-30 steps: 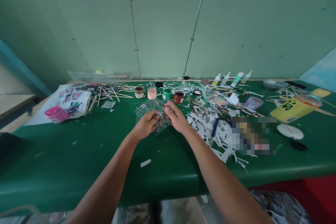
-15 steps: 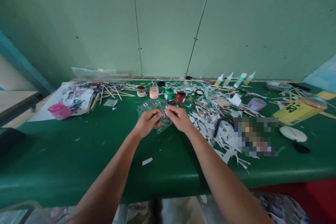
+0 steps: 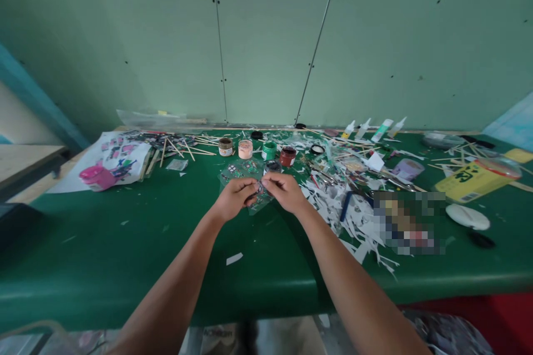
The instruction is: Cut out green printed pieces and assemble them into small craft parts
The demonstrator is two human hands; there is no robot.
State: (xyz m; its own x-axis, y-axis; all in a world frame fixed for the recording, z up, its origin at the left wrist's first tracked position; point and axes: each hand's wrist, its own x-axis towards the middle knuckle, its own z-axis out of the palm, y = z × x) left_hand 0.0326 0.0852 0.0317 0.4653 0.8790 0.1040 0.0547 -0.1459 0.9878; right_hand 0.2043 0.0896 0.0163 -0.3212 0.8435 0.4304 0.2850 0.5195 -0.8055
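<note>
My left hand [image 3: 238, 197] and my right hand [image 3: 285, 189] meet fingertip to fingertip at the middle of the table. Both are closed in a pinch on something small between them, too small and hidden to name. Behind and below the fingers lies a clear plastic sheet [image 3: 233, 169] with small coloured pieces on it. Just past my right fingertips stands an open jar of dark paint [image 3: 272, 167]. Beyond it are a dark red paint jar [image 3: 287, 156], a green one [image 3: 269, 150], a peach one [image 3: 245, 149] and a brown one [image 3: 225, 147].
White paper scraps [image 3: 358, 222] spread to the right of my hands, with glue bottles [image 3: 382, 130] behind. A yellow tub [image 3: 474, 179] lies at far right. On the left sit a pink jar [image 3: 97, 177], a printed sheet [image 3: 70, 169] and wooden sticks [image 3: 189, 150].
The whole view has shifted slightly downward in the picture. My hands stay together in nearly the same place, and slightly more of the dark paint jar shows behind the right fingers.
</note>
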